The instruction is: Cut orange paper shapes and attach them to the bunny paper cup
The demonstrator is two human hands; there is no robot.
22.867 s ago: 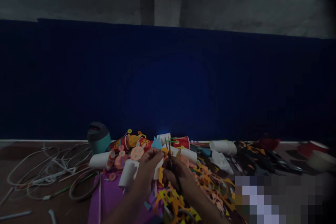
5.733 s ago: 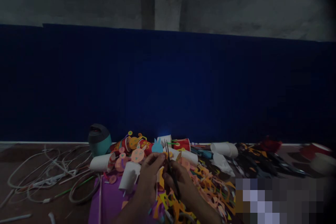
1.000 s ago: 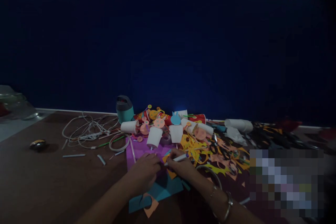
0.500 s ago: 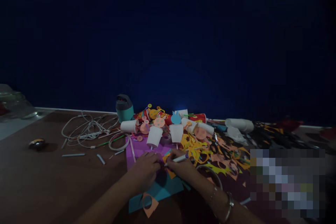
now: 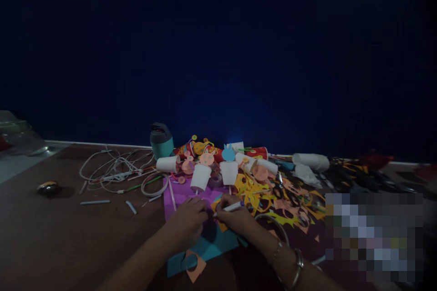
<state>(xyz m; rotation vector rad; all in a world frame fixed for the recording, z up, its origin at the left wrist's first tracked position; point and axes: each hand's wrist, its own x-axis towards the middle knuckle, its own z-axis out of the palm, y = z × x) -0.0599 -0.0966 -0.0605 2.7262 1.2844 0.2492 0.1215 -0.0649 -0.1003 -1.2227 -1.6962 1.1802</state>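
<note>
A: What lies on the brown table [image 5: 51,236]?

B: A purple sheet [image 5: 180,194] past the hands; a teal sheet [image 5: 211,246] under them; white paper cups [image 5: 200,177] and cut-out scraps [image 5: 273,200] far and right; cables [image 5: 112,170] far left.

A: And the hands?

B: The right hand [image 5: 234,216] is closed round a white pen [image 5: 228,208], tip near the orange piece [image 5: 221,225]; the left hand [image 5: 189,220] presses flat beside it; several decorated cups look finished, this piece not yet.

scissors swapped for white pen [image 5: 228,208] | hands apparently lowered onto paper [image 5: 205,246]
</note>
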